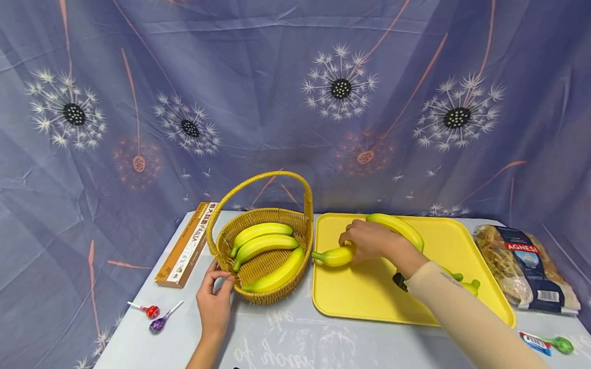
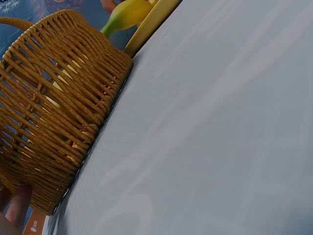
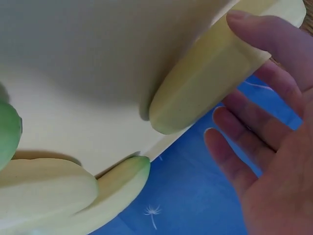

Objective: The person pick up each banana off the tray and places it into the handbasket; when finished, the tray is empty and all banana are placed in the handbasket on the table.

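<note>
My left hand [image 1: 215, 305] grips the near left rim of a wicker basket [image 1: 264, 299] with a tall arched handle. Three yellow bananas [image 1: 277, 274] lie inside it. In the left wrist view, fingertips [image 2: 19, 203] touch the basket's woven side [image 2: 63, 93]. Over the left part of a yellow tray [image 1: 364, 302], my right hand [image 1: 372, 243] holds a banana [image 1: 333, 256], its green-tipped end pointing to the basket. The right wrist view has thumb and fingers on either side of that banana [image 3: 205, 83]. More bananas [image 1: 403, 228] lie on the tray, partly hidden by the right arm.
Left of the basket lies a long pasta box [image 1: 184, 245], with a red lollipop [image 1: 152, 312] and a purple lollipop [image 1: 158, 325] nearer. A pasta bag [image 1: 527, 269] stands right of the tray. In front of it lies a green lollipop [image 1: 563, 345] beside a small packet [image 1: 535, 343].
</note>
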A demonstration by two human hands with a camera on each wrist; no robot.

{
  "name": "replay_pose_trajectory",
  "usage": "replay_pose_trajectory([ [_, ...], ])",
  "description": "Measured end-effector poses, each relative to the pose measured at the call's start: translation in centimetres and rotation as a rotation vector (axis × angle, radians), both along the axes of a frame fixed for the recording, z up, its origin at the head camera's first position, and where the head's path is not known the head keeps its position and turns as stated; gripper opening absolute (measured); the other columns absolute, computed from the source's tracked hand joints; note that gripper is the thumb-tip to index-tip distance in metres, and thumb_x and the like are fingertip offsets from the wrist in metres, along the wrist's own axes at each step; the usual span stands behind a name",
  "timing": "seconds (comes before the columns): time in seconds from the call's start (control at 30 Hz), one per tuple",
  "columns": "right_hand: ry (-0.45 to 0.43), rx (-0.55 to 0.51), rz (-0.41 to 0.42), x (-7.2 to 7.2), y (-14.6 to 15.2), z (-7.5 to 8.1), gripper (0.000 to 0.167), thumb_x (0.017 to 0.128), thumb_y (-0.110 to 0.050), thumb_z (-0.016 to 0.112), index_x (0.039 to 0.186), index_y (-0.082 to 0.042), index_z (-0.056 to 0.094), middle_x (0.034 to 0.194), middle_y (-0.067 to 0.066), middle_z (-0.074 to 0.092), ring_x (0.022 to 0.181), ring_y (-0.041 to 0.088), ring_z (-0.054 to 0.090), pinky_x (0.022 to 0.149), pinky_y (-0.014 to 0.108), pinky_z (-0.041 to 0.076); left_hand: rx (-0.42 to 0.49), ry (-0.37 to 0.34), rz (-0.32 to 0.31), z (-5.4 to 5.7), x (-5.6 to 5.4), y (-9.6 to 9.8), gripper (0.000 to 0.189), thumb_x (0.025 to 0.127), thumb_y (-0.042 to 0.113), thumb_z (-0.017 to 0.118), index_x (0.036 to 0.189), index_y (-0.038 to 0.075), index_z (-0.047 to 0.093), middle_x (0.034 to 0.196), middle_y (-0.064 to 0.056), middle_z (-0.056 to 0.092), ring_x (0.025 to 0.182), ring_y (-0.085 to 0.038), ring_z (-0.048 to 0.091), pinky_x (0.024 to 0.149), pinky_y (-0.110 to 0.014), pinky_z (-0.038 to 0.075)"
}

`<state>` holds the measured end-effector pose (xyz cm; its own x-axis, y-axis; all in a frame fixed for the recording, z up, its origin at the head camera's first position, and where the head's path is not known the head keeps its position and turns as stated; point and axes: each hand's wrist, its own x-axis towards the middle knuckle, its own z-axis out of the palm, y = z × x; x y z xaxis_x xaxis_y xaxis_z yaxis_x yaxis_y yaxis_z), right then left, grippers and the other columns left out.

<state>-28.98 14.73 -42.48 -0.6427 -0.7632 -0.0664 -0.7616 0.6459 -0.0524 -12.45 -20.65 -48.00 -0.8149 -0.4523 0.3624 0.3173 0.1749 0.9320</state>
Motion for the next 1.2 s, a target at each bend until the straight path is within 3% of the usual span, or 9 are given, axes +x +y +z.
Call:
replay_pose_trajectory([
  [0.27,-0.057,-0.064,0.031,0.5,-0.1,1.5,0.029,0.070,-0.021,0.079,0.096,-0.023,0.068,0.087,-0.009,0.058,0.077,0.012,0.049,0.069,0.031,0.044,0.013,0.004,0.007,-0.2,0.0,-0.1,0.007,0.087,-0.004,0.060,0.090,-0.011,0.059,0.141,-0.013,0.046,0.126,-0.030,0.046,0.076,-0.019,0.053],
  [0.5,-0.133,-0.037,0.027,1.1,-0.4,4.1,0.028,0.067,-0.017,0.080,0.090,-0.023,0.065,0.081,-0.010,0.057,0.070,0.013,0.047,0.063,0.032,0.041,0.003,0.012,0.008,-0.2,0.0,-0.2,0.005,0.088,-0.008,0.060,0.091,-0.012,0.060,0.140,-0.014,0.047,0.126,-0.031,0.046,0.074,-0.018,0.053],
  [0.77,-0.088,-0.059,0.059,2.1,-1.9,6.4,0.031,0.069,-0.022,0.084,0.096,-0.022,0.067,0.083,-0.013,0.057,0.069,0.012,0.048,0.061,0.030,0.042,0.009,0.002,0.011,-0.2,-0.2,-0.2,0.006,0.087,-0.007,0.060,0.091,-0.012,0.061,0.140,-0.010,0.048,0.126,-0.027,0.047,0.075,-0.019,0.053],
  [1.2,-0.062,-0.023,0.149,3.2,-7.5,9.5,0.032,0.074,-0.031,0.080,0.102,-0.023,0.067,0.085,-0.012,0.059,0.070,0.012,0.048,0.062,0.031,0.042,0.005,0.010,0.019,-0.4,-0.3,-0.2,0.005,0.087,-0.008,0.061,0.091,-0.011,0.061,0.139,-0.011,0.049,0.125,-0.028,0.047,0.073,-0.018,0.052],
])
